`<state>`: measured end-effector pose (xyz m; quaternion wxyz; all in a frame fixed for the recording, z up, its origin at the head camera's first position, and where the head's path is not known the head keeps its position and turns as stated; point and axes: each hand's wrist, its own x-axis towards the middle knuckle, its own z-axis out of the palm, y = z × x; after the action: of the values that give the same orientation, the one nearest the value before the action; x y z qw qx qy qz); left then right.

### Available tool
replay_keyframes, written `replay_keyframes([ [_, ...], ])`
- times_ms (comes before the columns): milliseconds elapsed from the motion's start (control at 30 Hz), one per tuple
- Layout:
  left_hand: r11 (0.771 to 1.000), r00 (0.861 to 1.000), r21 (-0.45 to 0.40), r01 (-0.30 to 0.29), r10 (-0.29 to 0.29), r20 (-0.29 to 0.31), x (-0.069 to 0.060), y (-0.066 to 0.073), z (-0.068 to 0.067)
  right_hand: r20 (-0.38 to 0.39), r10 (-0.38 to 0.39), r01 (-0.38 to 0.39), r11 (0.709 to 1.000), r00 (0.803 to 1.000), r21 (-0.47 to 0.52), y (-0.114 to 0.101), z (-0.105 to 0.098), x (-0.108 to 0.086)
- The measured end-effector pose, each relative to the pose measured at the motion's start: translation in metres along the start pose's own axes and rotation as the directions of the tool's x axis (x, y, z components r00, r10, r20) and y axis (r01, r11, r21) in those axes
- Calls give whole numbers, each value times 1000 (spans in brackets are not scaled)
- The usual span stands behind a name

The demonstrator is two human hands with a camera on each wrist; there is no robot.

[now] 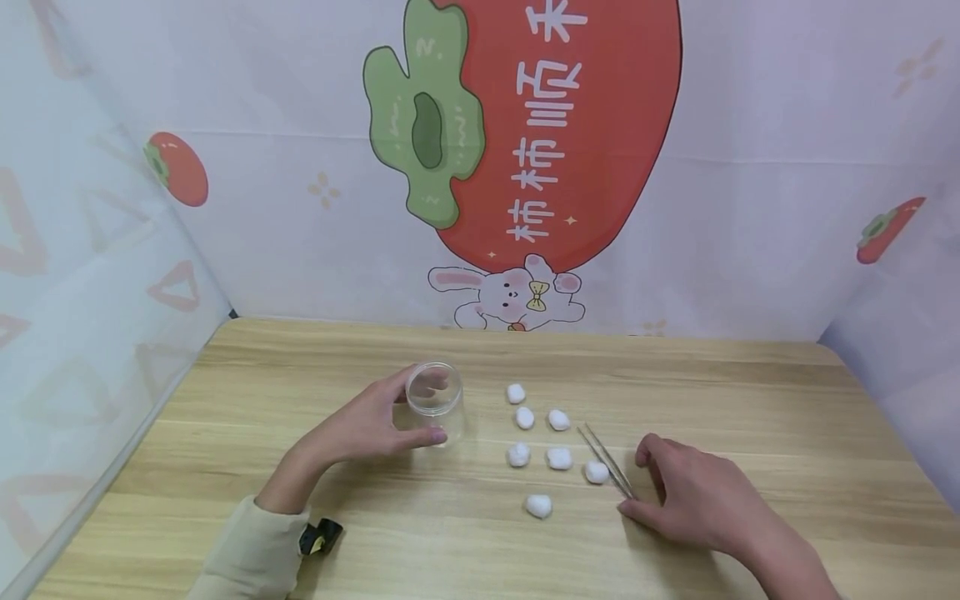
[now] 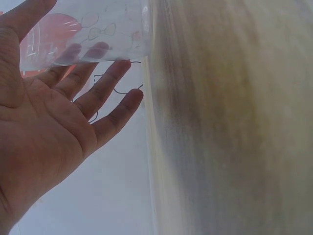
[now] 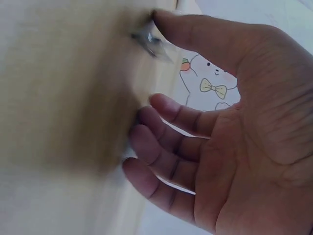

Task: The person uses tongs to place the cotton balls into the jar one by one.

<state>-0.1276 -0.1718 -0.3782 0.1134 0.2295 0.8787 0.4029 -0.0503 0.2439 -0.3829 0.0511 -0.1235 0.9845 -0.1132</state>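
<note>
Around a clear jar [image 1: 435,408] on the wooden table, my left hand [image 1: 378,421] holds with the fingers behind it and the thumb in front. In the left wrist view the same jar [image 2: 98,34] appears between thumb and fingers. A pair of metal tweezers [image 1: 607,462] lies on the table to the right, points facing away. At its near end is the thumb of my right hand [image 1: 701,496]. My right fingers [image 3: 176,152] are bent and apart from the thumb, with nothing pinched between them. Several white cotton balls [image 1: 559,458] lie between jar and tweezers.
A white printed cloth [image 1: 285,250] hangs behind the table [image 1: 712,383], and more cloth covers both sides. Beside the left sleeve [image 1: 251,550] is a small black object [image 1: 321,537].
</note>
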Motion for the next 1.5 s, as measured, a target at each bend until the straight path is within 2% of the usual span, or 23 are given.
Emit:
replay_keyframes([
  [200, 1000, 1000, 3, -4, 4, 1, 0, 1, -1, -149, -15, 19, 1000, 989, 25, -6, 8, 4],
  [300, 1000, 1000, 2, 3, -3, 0, 0, 1, 0, -184, -30, 34, 999, 982, 18, -9, 9, 7],
  [800, 1000, 1000, 2, 18, -18, 5, 1, 0, 0, -196, -34, 40, 999, 980, 27, -5, 5, 10],
  [1067, 1000, 1000, -10, 21, -21, 8, 2, -1, 2, -213, -69, 97, 988, 975, 123, 1, 0, 10],
  [1233, 996, 999, -79, 45, -43, 27, 2, -1, 2, -251, -131, 176, 970, 959, 168, 10, -5, 10],
  [1300, 994, 999, -94, 47, -45, 28, 2, 0, 2, -272, -169, 223, 958, 947, 180, 14, -7, 10],
  [1500, 994, 999, -104, 28, -26, 22, 2, -1, 1, -368, -275, 355, 919, 888, 170, 19, -6, 10],
])
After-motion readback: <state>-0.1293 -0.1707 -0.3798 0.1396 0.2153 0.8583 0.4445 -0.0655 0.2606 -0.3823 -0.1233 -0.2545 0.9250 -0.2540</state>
